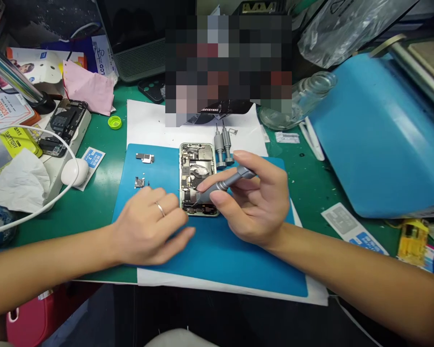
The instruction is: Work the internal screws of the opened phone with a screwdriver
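Observation:
An opened smartphone (pixel 198 171) lies on a blue work mat (pixel 238 260), its circuit boards and inner parts exposed. My right hand (pixel 258 202) grips a grey precision screwdriver (pixel 217 189) on a slant, index finger stretched along it and tip pointing down at the phone's lower part. Whether the tip touches, I cannot tell. Close to the phone's lower left corner is my left hand (pixel 152 224), fingers curled and a ring on one of them; the fingertips and anything in them are hidden. Left of the phone lie a metal-backed part (pixel 145 158) and a small board piece (pixel 139 182).
Two more screwdrivers (pixel 223 144) lie just beyond the phone. A glass jar (pixel 296 103) rests behind on the right, beside a large blue sheet (pixel 379 140). On the left are another opened phone (pixel 65 126), a green cap (pixel 115 122) and a white cable (pixel 67 185).

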A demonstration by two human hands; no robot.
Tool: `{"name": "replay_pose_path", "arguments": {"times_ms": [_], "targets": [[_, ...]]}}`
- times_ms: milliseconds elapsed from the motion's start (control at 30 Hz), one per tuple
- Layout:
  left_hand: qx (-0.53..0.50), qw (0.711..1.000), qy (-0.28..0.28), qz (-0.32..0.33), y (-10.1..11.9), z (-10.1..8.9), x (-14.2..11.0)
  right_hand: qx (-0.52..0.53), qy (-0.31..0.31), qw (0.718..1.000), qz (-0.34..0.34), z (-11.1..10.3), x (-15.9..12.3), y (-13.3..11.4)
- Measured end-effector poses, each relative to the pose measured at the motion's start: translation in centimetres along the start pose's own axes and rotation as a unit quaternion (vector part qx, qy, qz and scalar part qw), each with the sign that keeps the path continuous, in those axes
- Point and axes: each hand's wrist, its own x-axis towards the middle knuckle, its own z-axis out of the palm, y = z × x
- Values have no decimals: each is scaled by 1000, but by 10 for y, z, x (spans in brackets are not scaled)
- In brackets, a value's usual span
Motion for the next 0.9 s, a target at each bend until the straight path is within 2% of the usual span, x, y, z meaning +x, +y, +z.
{"name": "replay_pose_path", "arguments": {"times_ms": [133, 267, 400, 600, 667, 800, 900], "targets": [[38, 999, -3, -18, -14, 2, 3, 38, -17, 999, -26, -1, 1, 0], [44, 999, -11, -5, -16, 5, 1, 52, -14, 998, -38, -1, 0, 0], [55, 998, 2, 13, -18, 8, 0, 46, -24, 999, -15, 0, -1, 1], [56, 998, 0, 20, -20, 10, 0, 41, -5, 999, -26, 1, 0, 3], [65, 998, -6, 12, -23, 6, -1, 38, -4, 999, -14, 0, 0, 2], [102, 994, -15, -26, -36, -5, -2, 32, 10, 998, 58, -2, -1, 1], [109, 993, -37, -40, -46, -7, -3, 24, 9, 997, 66, -3, -1, -1]]}}
